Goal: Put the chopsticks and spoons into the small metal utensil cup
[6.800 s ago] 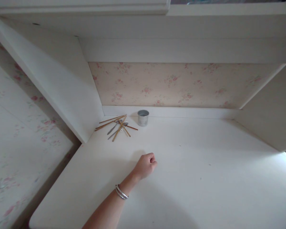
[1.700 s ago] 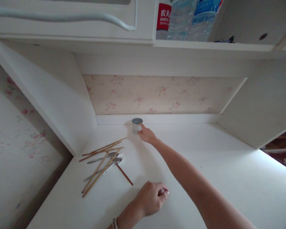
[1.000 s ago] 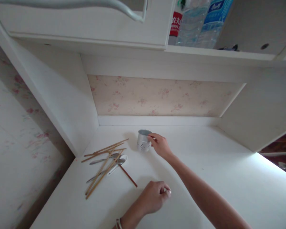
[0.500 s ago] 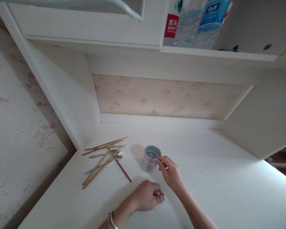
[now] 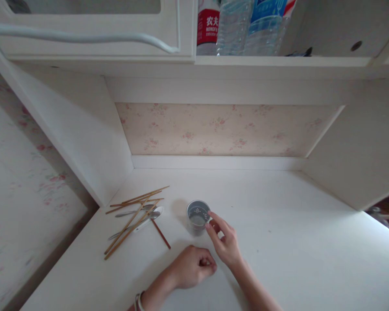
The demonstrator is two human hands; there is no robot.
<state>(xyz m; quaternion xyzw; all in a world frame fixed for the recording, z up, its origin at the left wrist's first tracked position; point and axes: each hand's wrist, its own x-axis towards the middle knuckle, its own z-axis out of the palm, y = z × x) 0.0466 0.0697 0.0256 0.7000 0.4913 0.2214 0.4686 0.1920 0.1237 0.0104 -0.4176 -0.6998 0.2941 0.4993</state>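
Observation:
A small grey metal cup with drain holes [image 5: 197, 207], a utensil holder by its look, stands on the white tabletop with its open mouth showing. My right hand [image 5: 226, 242] is at the cup's right side, index finger at the rim and thumb against the outer wall just below. My left hand [image 5: 192, 265] rests on the table nearer to me, fingers curled in with nothing seen in them. To the left lie several wooden chopsticks [image 5: 129, 231], crossed over metal spoons [image 5: 154, 214] and a white spoon [image 5: 142, 224].
A white side panel [image 5: 68, 125] bounds the table on the left, another [image 5: 353, 147] on the right. Overhead, a cabinet door with a long handle [image 5: 84, 36] sits beside a shelf holding plastic bottles [image 5: 233, 28]. Flowered wallpaper [image 5: 214, 129] covers the back.
The camera view has tilted up and shifted slightly. Less of the cup's outside and more of its inside wall shows now. My right fingers have spread a little at the rim; my left hand stays curled.

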